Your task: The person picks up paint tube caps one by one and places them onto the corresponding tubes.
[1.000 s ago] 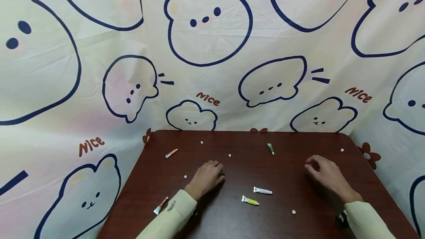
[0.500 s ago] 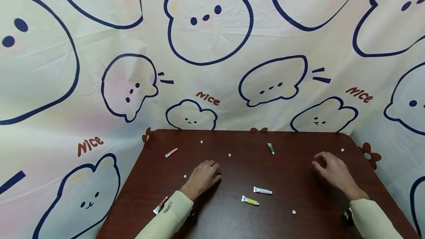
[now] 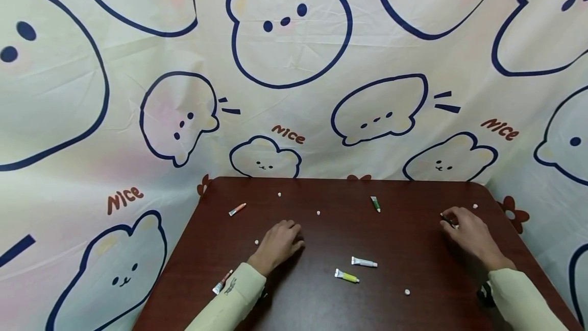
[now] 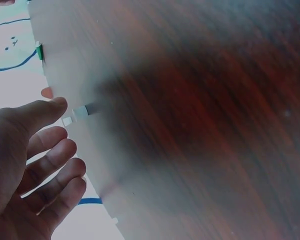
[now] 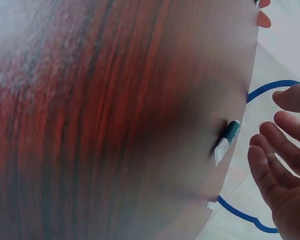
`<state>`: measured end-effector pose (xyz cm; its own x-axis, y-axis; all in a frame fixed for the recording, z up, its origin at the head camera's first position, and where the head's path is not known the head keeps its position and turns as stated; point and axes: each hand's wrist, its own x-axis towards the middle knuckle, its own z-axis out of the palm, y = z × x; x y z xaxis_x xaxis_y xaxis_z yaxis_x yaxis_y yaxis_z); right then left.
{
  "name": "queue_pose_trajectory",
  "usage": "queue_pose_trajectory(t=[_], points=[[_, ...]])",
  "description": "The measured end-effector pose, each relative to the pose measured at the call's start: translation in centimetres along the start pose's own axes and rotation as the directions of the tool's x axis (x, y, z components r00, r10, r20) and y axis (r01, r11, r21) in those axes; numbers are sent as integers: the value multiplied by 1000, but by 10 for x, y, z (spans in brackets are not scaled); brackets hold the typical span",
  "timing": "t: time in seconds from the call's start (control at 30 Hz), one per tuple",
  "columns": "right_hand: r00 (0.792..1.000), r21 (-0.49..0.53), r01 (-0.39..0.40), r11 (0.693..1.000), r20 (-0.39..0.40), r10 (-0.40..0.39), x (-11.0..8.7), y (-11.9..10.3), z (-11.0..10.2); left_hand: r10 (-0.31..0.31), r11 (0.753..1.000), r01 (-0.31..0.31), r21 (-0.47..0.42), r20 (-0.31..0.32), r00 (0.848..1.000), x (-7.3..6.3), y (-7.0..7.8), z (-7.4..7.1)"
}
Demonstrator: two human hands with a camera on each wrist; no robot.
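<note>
Right hand (image 3: 470, 234): fingers loosely parted, empty. Dark-green tube (image 5: 227, 141): on the bench (image 3: 321, 305), just beside its fingertips; probably best pinched lightly mid-barrel. Left hand (image 3: 277, 246): relaxed, empty, over bench.

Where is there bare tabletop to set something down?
Bare room lies between the green tube, white tube and right grip; more lies between the yellow tube and the frame's bottom edge. It is crowded at the left sleeve, beside the brown tube, and at the right grip, near the dark teal tube.
</note>
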<state>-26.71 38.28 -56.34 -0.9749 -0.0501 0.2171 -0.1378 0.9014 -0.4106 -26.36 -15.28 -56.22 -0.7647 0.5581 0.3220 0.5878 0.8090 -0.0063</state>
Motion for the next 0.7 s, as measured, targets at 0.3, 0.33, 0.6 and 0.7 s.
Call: queue_pose_trajectory(t=[0.3, 0.33, 0.6, 0.7], points=[[1000, -12, 3, 1000, 9, -3, 7, 7, -2, -10, 1000, 10, -4, 7, 1000, -3, -3, 2], [1000, -13, 12, 1000, 0, -12, 7, 8, -1, -11, 1000, 11, -7, 11, 1000, -3, -3, 2], [998, -36, 56, 998, -30, -57, 14, 17, 0, -14, 1000, 14, -6, 21, 1000, -7, -3, 0], [999, -34, 38, 999, -4, -39, 17, 19, 0, -11, 1000, 11, 4, 19, 1000, -9, -3, 1]])
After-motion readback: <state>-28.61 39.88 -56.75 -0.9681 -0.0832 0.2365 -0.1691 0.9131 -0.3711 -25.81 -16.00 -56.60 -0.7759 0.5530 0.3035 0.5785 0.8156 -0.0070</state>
